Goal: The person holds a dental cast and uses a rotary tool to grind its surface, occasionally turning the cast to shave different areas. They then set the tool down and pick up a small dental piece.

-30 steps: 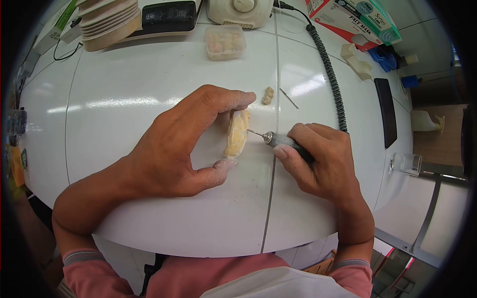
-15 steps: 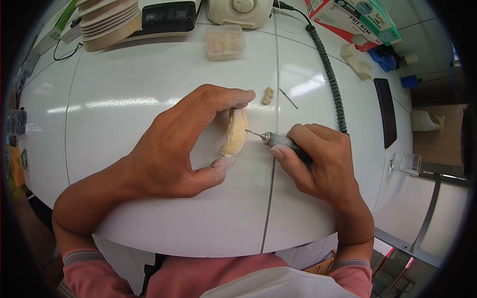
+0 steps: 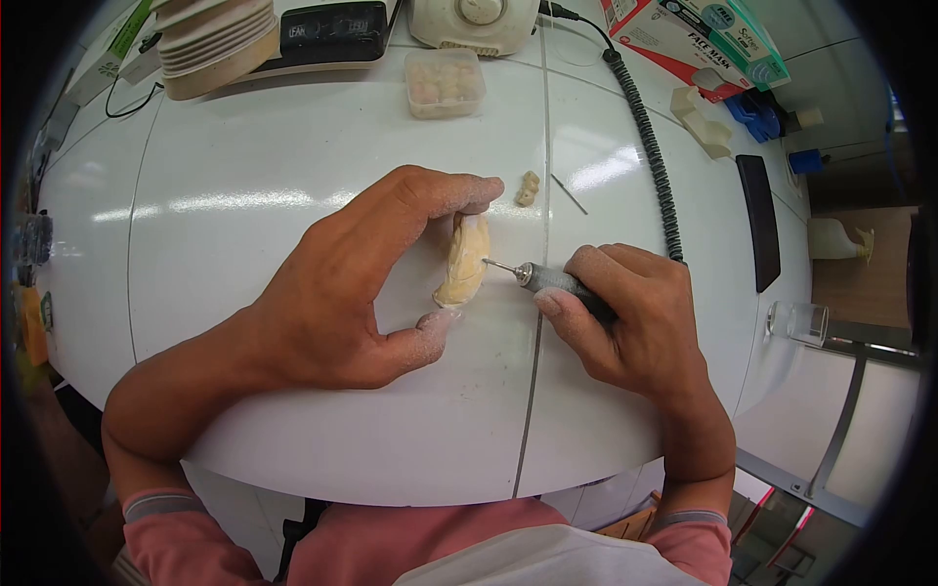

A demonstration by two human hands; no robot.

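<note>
Between the thumb and fingers of my left hand (image 3: 362,283), a small curved piece of pale yellow plaster, apparently a dental cast (image 3: 464,262), is gripped at its two ends. White dust coats those fingertips. My right hand (image 3: 635,313) is wrapped round a dark rotary handpiece (image 3: 552,281), held like a pen. Its thin metal bur points left and reaches the right side of the cast; whether it touches is too fine to tell. Just beyond the cast lies a small beige piece like joined tooth crowns (image 3: 528,188), with a thin metal pin (image 3: 570,194) beside it.
A clear box of small tooth-like pieces (image 3: 446,86) stands at the back, near a cream control unit (image 3: 473,24). A coiled black cord (image 3: 647,132) runs down to the handpiece. To the right are a face mask box (image 3: 684,44), a black bar (image 3: 758,223) and a glass (image 3: 796,322).
The bur tip has shifted very slightly along the side of the cast. Both hands keep almost the same place and hold.
</note>
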